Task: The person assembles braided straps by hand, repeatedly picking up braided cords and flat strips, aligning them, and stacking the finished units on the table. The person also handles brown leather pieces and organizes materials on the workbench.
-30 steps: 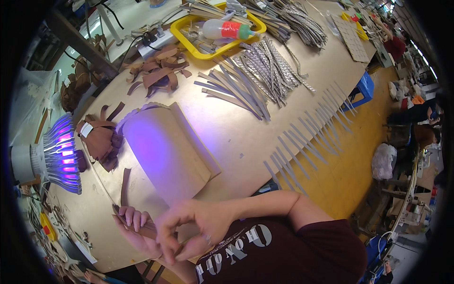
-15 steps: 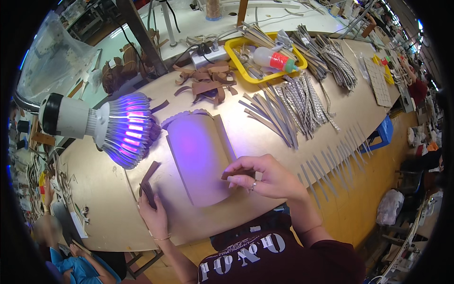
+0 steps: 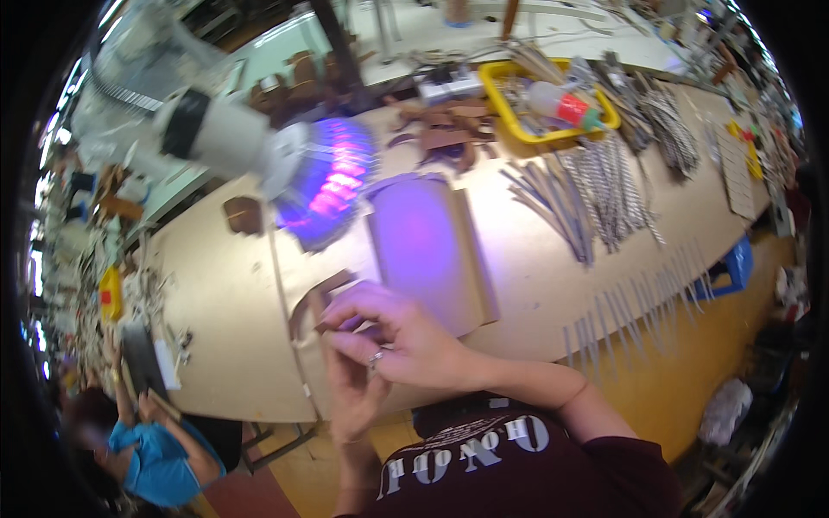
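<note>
At the near edge of the table, left of the lit board, my two hands come together. My left hand [image 3: 350,401] is curled round several brown leather-like strips [image 3: 318,296], whose ends stick out above the fingers. Across it reaches my right hand [image 3: 419,350], with thumb and forefinger pinched on a brown strip; blur hides its far end. Beyond them lies a tan board [image 3: 423,281] with raised side edges and a scalloped far edge. Purple light falls on it from a large finned lamp [image 3: 332,186] on the left.
Brown strip scraps [image 3: 453,129] lie behind the board. A yellow basket [image 3: 495,110] holds a bottle [image 3: 561,105]. Grey strips [image 3: 557,211] and braided strips [image 3: 611,194] lie to the right; thin grey strips [image 3: 620,319] overhang the edge. A co-worker in blue [image 3: 168,457] sits at lower left.
My right hand has moved left from beside the board to my left hand, still pinching a strip. The view has shifted, so the lamp and board appear farther right.
</note>
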